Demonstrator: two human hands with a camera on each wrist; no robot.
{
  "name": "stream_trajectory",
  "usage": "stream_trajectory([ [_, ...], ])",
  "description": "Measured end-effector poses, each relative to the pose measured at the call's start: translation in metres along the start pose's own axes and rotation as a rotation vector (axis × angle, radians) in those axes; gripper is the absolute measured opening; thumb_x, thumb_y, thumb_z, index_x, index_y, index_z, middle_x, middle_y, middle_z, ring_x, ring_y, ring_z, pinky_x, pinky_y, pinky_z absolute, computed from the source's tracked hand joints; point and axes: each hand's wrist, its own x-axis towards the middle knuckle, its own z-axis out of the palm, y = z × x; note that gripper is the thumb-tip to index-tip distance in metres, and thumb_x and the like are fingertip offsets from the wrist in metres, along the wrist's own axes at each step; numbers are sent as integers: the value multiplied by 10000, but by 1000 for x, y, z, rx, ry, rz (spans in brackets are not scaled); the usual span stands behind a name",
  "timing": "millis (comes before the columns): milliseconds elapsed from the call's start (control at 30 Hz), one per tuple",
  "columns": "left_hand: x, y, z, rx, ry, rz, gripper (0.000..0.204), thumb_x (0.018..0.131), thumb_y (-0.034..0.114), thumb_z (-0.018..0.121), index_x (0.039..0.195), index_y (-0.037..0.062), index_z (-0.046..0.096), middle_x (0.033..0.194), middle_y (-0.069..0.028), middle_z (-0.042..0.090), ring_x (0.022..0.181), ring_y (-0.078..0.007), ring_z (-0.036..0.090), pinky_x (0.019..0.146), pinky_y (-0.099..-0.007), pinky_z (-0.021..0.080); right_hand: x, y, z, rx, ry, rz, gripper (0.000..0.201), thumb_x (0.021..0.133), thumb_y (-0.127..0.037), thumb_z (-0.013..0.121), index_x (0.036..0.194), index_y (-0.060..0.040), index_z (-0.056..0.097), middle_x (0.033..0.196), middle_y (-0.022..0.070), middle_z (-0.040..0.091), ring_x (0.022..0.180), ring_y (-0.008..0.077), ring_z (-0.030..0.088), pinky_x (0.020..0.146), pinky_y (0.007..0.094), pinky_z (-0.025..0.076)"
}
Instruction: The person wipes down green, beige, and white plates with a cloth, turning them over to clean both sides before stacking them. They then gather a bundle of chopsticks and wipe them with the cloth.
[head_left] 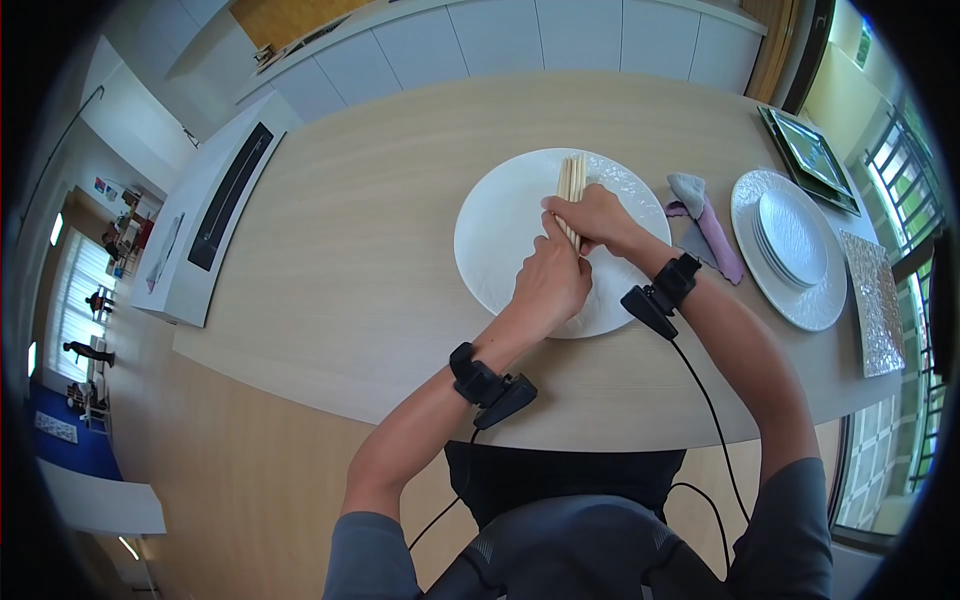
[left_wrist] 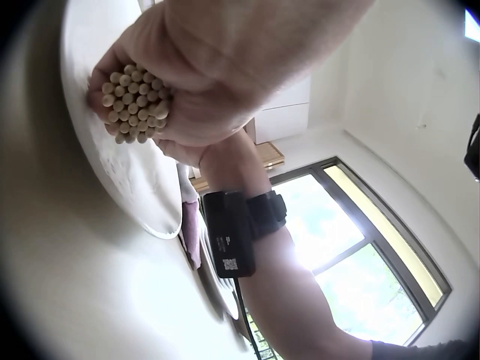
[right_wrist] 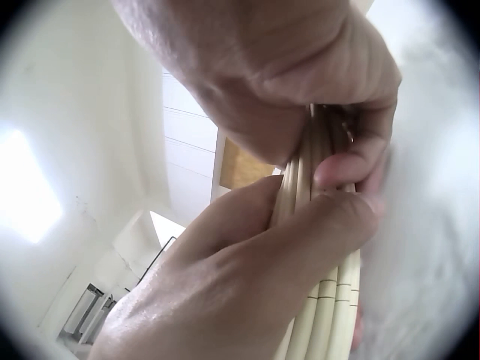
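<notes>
A thick bundle of pale wooden chopsticks [head_left: 573, 178] is held over a large round white plate [head_left: 495, 235] with a patterned rim. My left hand [head_left: 550, 285] grips the near part of the bundle, and several rounded ends [left_wrist: 135, 103] show in a tight cluster in the left wrist view. Farther along the same bundle, my right hand [head_left: 605, 220] holds it with curled fingers. In the right wrist view the left thumb [right_wrist: 330, 221] lies across the sticks close to the right fingertips, and thin dark rings mark the sticks below it.
Right of the plate lies a grey and pink cloth [head_left: 716, 235]. Beyond it are a white platter [head_left: 748, 205] bearing stacked small plates [head_left: 793, 235], a textured rectangular tray [head_left: 872, 300] and dark green-edged trays [head_left: 812, 155]. A cable [head_left: 705, 390] hangs from the right wrist camera over the table edge.
</notes>
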Motion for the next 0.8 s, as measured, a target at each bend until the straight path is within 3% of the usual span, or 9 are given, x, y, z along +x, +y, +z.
stream_trajectory([
  [67,0,7,-3,22,-11,-27,703,891,134,591,1376,-149,167,1057,-366,575,882,-510,655,755,-536,548,-1,-1,1,-62,19,-15,574,872,-428,676,814,143,658,754,212,700,554,236,696,461,307,568],
  [167,1,12,-1,77,-18,-55,751,873,122,606,1406,-147,151,1053,-362,575,876,-508,658,748,-532,554,-2,2,1,-95,44,-89,671,911,-532,640,763,122,644,620,168,652,435,206,619,398,314,500],
  [233,3,11,4,162,23,-40,809,852,99,616,1433,-194,136,1040,-331,574,824,-448,676,669,-478,563,-1,2,-1,-188,30,-86,731,966,-575,533,671,87,634,546,156,623,417,209,607,389,321,484],
  [367,8,17,8,199,20,-82,828,842,103,612,1443,-211,137,1048,-330,578,861,-437,677,704,-467,565,5,7,-6,-204,-23,-22,726,1004,-566,437,677,49,640,531,146,620,442,235,642,438,338,531],
  [567,10,21,6,283,-27,-97,852,850,152,595,1455,-227,128,1053,-327,606,869,-401,684,725,-461,558,7,9,-12,-213,-72,13,756,1015,-572,401,656,53,631,498,126,589,397,220,591,398,330,484],
  [633,12,20,3,367,-75,-100,887,865,251,587,1485,-187,129,1002,-267,668,876,-384,702,733,-459,552,12,13,-12,-181,-87,-17,785,1005,-612,406,601,26,618,460,100,556,366,183,550,356,313,428],
  [800,12,20,-3,439,-112,-81,908,900,389,574,1477,-185,171,860,-204,706,785,-347,716,682,-443,546,15,13,-16,-216,-86,-25,774,1007,-600,406,623,38,618,457,103,556,359,186,545,355,316,428],
])
